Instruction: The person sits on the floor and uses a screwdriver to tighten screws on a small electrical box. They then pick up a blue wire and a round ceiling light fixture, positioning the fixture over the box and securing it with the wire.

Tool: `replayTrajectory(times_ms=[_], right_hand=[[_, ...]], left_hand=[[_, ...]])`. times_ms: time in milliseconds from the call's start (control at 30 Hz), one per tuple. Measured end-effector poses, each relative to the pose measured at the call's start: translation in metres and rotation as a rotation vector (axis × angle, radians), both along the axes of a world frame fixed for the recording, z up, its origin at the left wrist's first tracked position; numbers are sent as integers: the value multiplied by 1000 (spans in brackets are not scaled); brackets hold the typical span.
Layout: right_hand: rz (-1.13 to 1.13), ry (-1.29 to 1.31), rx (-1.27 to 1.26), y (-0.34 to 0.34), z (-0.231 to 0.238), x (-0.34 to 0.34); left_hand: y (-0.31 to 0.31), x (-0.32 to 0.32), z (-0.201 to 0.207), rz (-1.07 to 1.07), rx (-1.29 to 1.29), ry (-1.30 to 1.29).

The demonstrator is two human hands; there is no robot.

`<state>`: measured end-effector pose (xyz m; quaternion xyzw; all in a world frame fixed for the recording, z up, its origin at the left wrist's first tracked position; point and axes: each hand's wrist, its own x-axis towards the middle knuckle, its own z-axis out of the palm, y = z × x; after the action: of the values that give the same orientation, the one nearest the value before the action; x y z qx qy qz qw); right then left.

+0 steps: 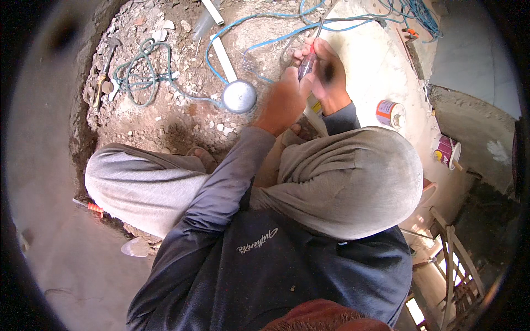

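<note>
In front of my lap, both hands meet on a screwdriver (305, 67) with a clear, red-topped handle. Its thin shaft points up and away to the right. My left hand (282, 100) is closed about the lower end of the handle, slightly blurred. The fingers of my right hand (333, 71) close round the handle's upper part, near the shaft. Left of my hands a round grey metal piece (238, 96) lies on the rubble, a green-blue cord (157, 83) running to it. Touching its far edge is a white strip (223, 59).
A hammer (105, 74) lies on broken ground at the far left. Blue cord (353, 22) crosses the top towards a coil. Two cans, one orange-labelled (390, 113) and one purple (447, 153), stand at the right. An orange-handled tool (91, 206) lies by my left knee.
</note>
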<state>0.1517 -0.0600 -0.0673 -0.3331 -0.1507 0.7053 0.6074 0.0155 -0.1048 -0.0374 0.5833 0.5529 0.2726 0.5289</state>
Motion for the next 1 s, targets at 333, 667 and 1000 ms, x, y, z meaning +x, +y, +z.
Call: replayTrajectory(times_ms=[333, 667, 1000], right_hand=[[11, -245, 36, 1, 4, 4], [-4, -68, 152, 14, 53, -2], [-68, -138, -310, 52, -26, 49]], left_hand=[[-15, 10, -8, 64, 49, 64], [-17, -2, 5, 15, 169, -76], [-2, 47, -21, -31, 22, 171]])
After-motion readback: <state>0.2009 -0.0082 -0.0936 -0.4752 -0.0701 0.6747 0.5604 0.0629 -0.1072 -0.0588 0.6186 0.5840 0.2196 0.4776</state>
